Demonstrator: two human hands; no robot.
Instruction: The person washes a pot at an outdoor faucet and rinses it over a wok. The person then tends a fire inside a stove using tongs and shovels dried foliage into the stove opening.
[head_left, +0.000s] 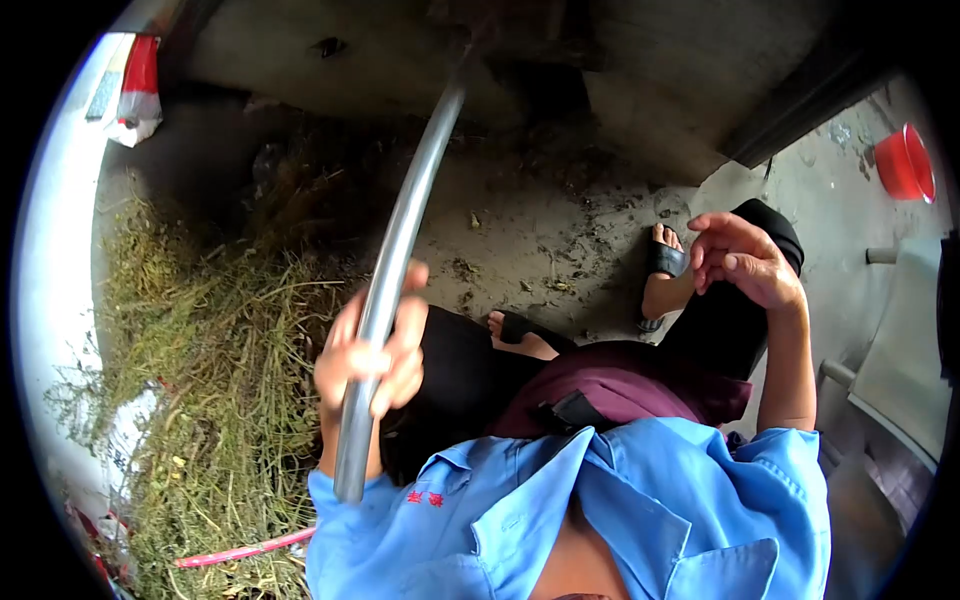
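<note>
A shiny metal tube [408, 215] slants up from lower left to the dark area at the top. My left hand [373, 350] is wrapped round its lower part, slightly blurred. The tube's upper end is lost in shadow. My right hand [742, 260] is raised above my right knee, its fingers loosely bent and apart, holding nothing. The dark trousers [725, 320] are nearest to it.
Dry plant stalks [220, 390] are heaped on the left, with a pink strip [245, 549] below. A dark overhanging structure [660, 110] spans the top. My sandalled feet [668, 255] are on the dirty floor [455, 240]. A red bucket [904, 164] and a pale chair [905, 350] are at right.
</note>
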